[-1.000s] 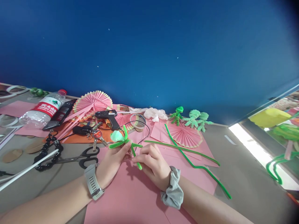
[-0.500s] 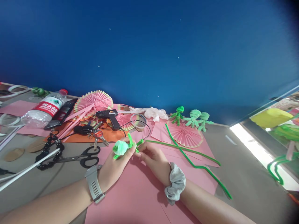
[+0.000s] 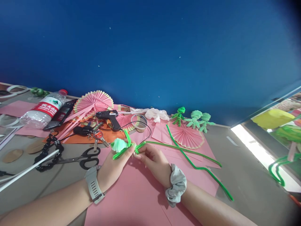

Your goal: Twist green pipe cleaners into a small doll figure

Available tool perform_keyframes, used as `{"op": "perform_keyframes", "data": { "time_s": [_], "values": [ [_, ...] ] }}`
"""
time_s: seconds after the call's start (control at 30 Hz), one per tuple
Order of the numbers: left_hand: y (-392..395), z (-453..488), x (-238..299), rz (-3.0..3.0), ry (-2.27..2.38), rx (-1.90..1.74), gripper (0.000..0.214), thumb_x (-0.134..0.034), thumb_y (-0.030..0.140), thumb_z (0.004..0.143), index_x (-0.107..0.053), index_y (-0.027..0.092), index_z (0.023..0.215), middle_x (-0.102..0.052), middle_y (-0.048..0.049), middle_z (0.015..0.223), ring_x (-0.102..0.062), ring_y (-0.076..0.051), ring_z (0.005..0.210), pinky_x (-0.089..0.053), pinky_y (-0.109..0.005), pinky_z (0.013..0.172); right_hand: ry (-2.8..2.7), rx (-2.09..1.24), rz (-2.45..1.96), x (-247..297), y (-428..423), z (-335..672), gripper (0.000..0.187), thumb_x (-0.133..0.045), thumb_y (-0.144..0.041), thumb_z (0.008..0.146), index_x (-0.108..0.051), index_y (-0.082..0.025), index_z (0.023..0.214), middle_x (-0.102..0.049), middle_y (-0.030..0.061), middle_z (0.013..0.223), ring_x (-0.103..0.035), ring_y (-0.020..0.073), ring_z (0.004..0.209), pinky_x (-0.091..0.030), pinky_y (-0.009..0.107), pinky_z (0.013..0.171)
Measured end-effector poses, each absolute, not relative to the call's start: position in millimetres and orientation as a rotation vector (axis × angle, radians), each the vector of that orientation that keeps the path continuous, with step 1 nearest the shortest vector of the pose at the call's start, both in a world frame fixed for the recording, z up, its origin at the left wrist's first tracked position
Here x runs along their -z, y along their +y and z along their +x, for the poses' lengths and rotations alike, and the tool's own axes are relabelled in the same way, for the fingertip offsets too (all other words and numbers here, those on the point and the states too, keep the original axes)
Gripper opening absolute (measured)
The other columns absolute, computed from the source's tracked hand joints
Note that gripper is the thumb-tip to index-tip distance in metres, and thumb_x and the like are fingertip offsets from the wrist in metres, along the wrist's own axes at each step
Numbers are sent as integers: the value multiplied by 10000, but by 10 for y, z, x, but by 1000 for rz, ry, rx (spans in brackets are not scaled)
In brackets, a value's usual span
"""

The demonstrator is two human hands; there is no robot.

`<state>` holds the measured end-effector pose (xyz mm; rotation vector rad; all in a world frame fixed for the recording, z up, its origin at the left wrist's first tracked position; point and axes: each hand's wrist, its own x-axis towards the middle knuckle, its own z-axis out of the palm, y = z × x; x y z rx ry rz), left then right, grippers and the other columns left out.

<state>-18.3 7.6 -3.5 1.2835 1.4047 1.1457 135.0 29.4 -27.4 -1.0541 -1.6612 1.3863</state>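
Observation:
My left hand is closed around a small pipe cleaner figure, pale green and coiled, with brighter green limbs sticking out. Close beside it, my right hand pinches a bright green bit of pipe cleaner at the figure's right end. The fingers of both hands nearly meet, and they hide the part between them. A long green pipe cleaner reaches from the right fingertips across the pink paper. Crossing it is a second, bent green pipe cleaner, which lies loose.
Behind my hands lie a black glue gun, a tape roll and pleated pink fans. Scissors, keys and a plastic bottle are at left. Finished-looking green figures stand against the blue wall.
The figure has turned in my left hand, so its pale coiled body now faces more upward and its limbs sit differently. My right hand has barely moved.

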Motion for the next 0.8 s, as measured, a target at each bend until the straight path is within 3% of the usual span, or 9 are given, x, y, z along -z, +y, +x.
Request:
{"op": "perform_keyframes", "data": {
  "time_s": [0.2,0.43,0.57,0.8],
  "values": [
    [82,-198,80,1207,1304,-1125,232,-562,378,759,-601,218,922,-677,-13,925,-607,-202,929,-495,-300,816,-1679,-1393,-1023,241,281,1347,185,-526,-327,844,-499,-174,742,-515,-34,610,-479,88,533,-389,214,512],
    [26,-253,124,1252,1219,-1091,267,-469,416,765,-673,259,837,-684,-8,959,-602,-251,1009,-492,-400,847,-1874,-1228,-1028,241,248,1358,155,-494,-292,859,-488,-182,750,-489,-40,644,-440,91,572,-354,208,534],
    [-18,-215,82,1318,1283,-1055,234,-541,384,734,-674,238,858,-705,-14,888,-631,-234,934,-503,-343,862,-2035,-1158,-980,213,220,1336,240,-415,-335,902,-479,-185,726,-433,-50,602,-409,89,554,-337,210,541],
    [-7,-281,224,1817,1465,-985,298,-390,310,867,-641,255,1018,-706,4,938,-647,-178,904,-529,-253,781,-2164,-1186,-835,131,222,1361,312,-351,-361,926,-431,-182,684,-380,-52,577,-353,83,515,-319,206,513]
  ]
}}
